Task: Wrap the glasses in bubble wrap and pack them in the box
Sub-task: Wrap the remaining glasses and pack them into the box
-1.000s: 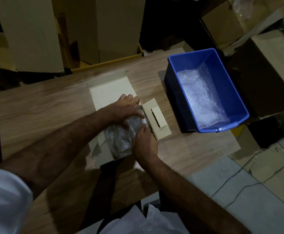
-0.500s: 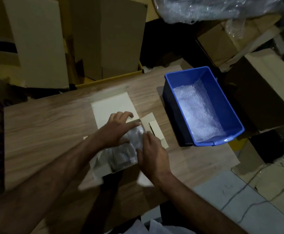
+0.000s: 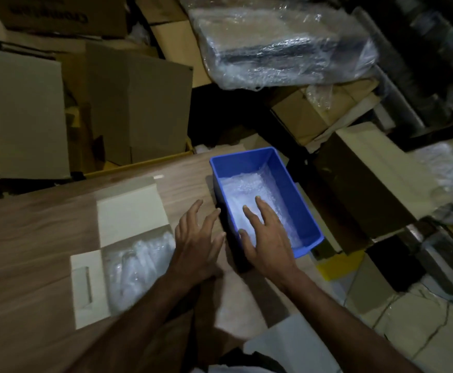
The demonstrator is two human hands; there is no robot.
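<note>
Your left hand [image 3: 197, 238] is over the wooden table [image 3: 31, 238], fingers straight and spread, holding nothing, just beside the blue bin [image 3: 295, 189]. Your right hand [image 3: 267, 235] reaches over the bin's near end, fingers spread, empty; can't tell if it touches the bubble wrap [image 3: 247, 189] lying in the bin's bottom. Wrapped glasses [image 3: 139, 267] sit in the open white box [image 3: 128, 214] on the table, left of both hands, lid flap up, side flap out flat. Cardboard cartons [image 3: 136, 109] stacked behind the table.
</note>
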